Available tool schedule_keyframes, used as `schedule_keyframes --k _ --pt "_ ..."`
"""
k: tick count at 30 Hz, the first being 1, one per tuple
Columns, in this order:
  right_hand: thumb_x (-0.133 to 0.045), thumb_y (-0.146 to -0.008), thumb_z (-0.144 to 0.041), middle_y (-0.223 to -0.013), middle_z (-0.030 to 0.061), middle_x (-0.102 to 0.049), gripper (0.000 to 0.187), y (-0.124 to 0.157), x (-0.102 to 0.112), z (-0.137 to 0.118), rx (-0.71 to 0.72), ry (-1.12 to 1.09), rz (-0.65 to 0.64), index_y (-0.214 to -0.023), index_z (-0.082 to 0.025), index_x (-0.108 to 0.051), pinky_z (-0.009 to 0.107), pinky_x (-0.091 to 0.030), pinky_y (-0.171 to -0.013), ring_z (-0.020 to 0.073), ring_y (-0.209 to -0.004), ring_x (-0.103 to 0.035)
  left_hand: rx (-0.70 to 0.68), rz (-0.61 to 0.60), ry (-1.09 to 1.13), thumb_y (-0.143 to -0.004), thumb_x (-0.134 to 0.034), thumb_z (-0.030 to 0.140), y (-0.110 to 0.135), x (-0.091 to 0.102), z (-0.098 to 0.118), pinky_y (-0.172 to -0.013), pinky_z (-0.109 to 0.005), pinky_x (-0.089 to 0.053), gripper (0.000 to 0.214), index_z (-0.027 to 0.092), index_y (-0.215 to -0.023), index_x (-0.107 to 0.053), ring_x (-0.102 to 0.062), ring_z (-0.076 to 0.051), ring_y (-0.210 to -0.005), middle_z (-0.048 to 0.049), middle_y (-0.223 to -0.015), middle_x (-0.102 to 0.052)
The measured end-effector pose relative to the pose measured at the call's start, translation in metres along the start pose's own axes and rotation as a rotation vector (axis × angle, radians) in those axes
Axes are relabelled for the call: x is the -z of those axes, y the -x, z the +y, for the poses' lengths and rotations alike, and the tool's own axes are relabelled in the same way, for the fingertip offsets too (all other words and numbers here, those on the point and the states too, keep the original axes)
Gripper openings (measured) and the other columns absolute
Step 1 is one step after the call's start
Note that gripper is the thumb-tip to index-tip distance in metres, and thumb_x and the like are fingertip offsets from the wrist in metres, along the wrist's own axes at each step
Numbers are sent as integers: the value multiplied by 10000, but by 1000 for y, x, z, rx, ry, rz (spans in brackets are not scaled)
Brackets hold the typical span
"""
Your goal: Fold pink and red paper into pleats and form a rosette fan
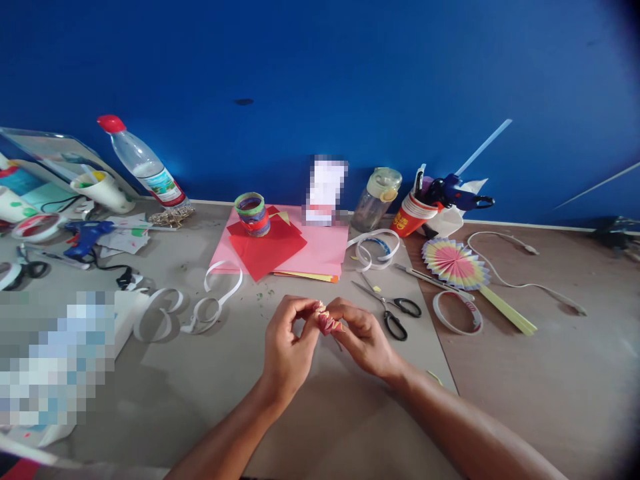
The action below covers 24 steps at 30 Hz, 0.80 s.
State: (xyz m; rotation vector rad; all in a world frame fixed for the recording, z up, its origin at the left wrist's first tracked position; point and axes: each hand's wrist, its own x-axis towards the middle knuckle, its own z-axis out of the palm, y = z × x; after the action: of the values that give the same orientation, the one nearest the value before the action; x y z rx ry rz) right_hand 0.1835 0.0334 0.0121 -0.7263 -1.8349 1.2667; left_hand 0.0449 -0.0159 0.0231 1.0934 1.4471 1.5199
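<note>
Above the middle of the table, my left hand and my right hand meet fingertip to fingertip. Pinched between them is a small red and cream folded paper piece, partly covered by the fingers. A thin dark strip shows just below it; what it belongs to I cannot tell. Scissors with black handles lie to the right of my right hand, blades apart. Beyond my hands are red paper sheets on pink paper, with a coloured tape roll standing on top.
White strip coils lie at left, near a blue glue gun and a tilted bottle. Rightward are a clear jar, red cups holding tools, a paper fan, a tape ring and a white cable.
</note>
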Motion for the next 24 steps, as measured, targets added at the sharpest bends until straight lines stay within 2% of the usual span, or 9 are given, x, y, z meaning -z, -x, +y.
schedule_keyframes --k 11,18,24 --pt "-612 -827 -367 -736 13 -576 234 -1 -4 3 -250 -244 18 -708 -168 -638 255 -431 -677 129 -697 -537 -42 -3 -97 -805 -620 213 0 -3 0 -732 -270 -480 45 206 -842 -645 -592 -161 -775 -32 -807 -614" --pt "-664 -757 -350 -631 -15 -560 224 -1 -7 4 -422 -433 22 -654 -157 -617 236 -372 -607 104 -610 -463 -28 3 -65 -794 -635 219 0 -3 0 -716 -266 -474 33 205 -799 -664 -594 -157 -732 -30 -783 -617" --pt "-700 -711 -329 -602 -16 -578 210 -1 -8 4 -510 -489 7 -656 -142 -622 221 -347 -572 91 -579 -449 -123 -29 -145 -829 -587 187 -1 -2 -6 -678 -242 -480 45 199 -824 -630 -589 -132 -715 -10 -773 -593"
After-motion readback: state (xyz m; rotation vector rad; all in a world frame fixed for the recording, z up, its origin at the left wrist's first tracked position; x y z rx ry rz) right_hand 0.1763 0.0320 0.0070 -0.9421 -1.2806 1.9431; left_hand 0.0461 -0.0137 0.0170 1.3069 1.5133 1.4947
